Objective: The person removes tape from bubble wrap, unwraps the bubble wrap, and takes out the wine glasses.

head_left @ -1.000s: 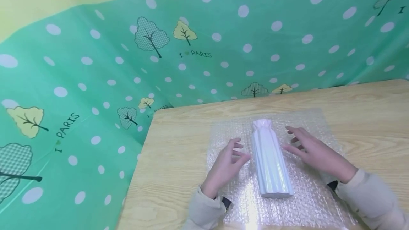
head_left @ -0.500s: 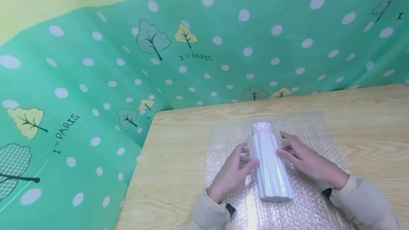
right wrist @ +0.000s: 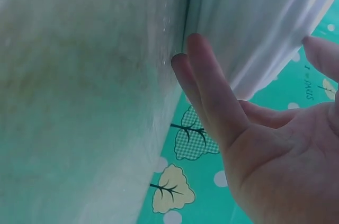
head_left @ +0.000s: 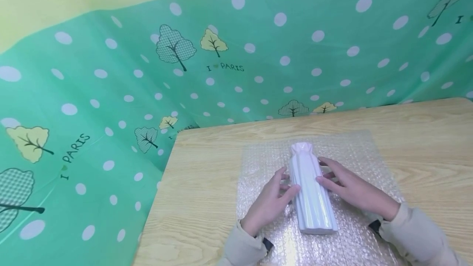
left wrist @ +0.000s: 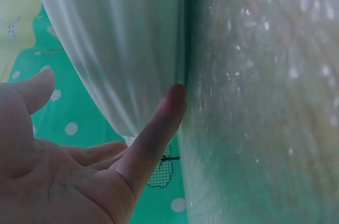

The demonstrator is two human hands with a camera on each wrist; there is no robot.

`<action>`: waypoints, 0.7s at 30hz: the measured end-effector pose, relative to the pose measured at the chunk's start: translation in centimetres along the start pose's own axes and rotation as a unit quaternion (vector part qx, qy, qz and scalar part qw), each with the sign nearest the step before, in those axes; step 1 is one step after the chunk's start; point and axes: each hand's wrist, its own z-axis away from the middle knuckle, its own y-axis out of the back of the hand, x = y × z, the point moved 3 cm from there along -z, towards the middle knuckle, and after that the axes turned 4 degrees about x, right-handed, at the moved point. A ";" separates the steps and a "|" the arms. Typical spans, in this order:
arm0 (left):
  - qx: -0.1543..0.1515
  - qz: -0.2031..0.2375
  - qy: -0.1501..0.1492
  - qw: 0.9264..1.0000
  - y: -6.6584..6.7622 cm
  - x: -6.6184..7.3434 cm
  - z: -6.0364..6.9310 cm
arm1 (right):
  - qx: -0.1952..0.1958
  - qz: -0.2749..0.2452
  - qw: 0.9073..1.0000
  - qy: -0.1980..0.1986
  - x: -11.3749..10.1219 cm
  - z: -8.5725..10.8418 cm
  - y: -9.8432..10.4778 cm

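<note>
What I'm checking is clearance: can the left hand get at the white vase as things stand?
Very likely yes: the left hand is close beside the white vase, fingers extended at its side, and nothing visible stands between them.

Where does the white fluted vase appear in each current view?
Head: the white fluted vase lies on bubble wrap, right of centre in the lower half.
Left wrist: the vase is upper left, cut off at the top.
Right wrist: the vase is upper right, cut off likewise.
Shared landmark: green dotted curtain.
</note>
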 end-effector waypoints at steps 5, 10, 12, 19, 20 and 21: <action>-0.013 0.018 -0.006 1.000 -0.5 0.0 -0.1 | -0.018 -0.035 0.999 -0.009 0.2 0.0 -0.4; -0.028 0.029 -0.021 0.999 -0.8 0.0 0.1 | -0.020 -0.037 0.999 -0.007 0.3 -0.1 -0.8; -0.027 0.025 -0.025 0.999 -0.9 0.0 0.1 | -0.016 -0.030 0.999 -0.005 0.3 0.0 -0.9; -0.021 0.019 -0.027 0.999 -1.0 0.2 0.0 | -0.007 -0.048 0.999 0.001 0.3 -0.1 -1.0; -0.020 0.018 -0.026 0.999 -1.0 0.1 0.0 | -0.008 -0.051 0.999 -0.001 0.2 -0.1 -1.0; -0.018 0.017 -0.024 0.999 -1.0 0.1 0.0 | -0.007 -0.052 0.999 -0.002 0.2 -0.2 -1.0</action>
